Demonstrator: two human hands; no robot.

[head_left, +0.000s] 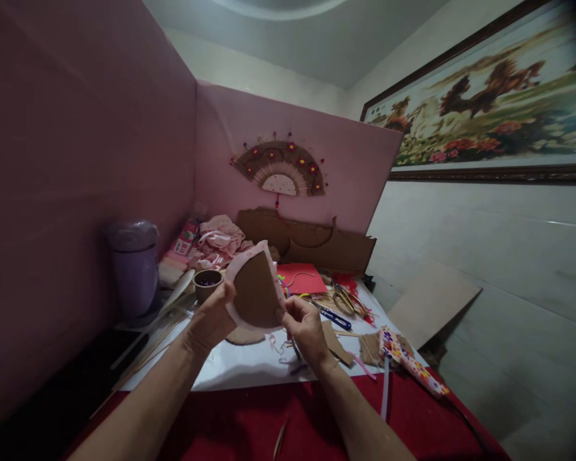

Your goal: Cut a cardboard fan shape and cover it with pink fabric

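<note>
Both hands hold up a fan-shaped piece of brown cardboard (255,289) with a pink-white fabric border, above the white sheet (240,365). My left hand (214,318) grips its left lower edge, fingers curled round it. My right hand (305,324) pinches its lower right edge between thumb and fingers. A second brown cardboard piece (244,336) lies flat under the raised one.
A small cup (207,283), a lilac jar (133,266), pink fabric (219,242), red paper (301,278), scissors (345,301), a blue tool (335,317) and a patterned glue gun (410,362) lie about. Cardboard sheets (312,242) lean on the pink partition, where a decorated fan (281,168) hangs.
</note>
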